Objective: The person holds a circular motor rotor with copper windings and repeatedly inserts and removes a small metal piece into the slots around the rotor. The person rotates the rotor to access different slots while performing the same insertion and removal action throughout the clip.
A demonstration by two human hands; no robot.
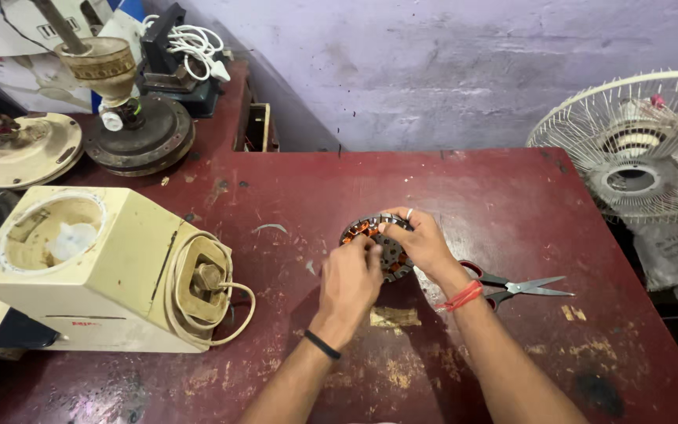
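Observation:
A round motor stator (383, 245) with copper windings lies on the worn red table (512, 204). My right hand (420, 242) grips its far and right edge, a ring on one finger and a red thread at the wrist. My left hand (351, 281) pinches at the stator's near left side, with a black band on the wrist. The hands cover much of the stator.
Red-handled scissors (515, 287) lie just right of my right wrist. A cream mixer base (96, 271) with a wrapped cord lies on its side at left. Ceiling fan motors (131, 126) stand at the back left, a table fan guard (645, 141) at right.

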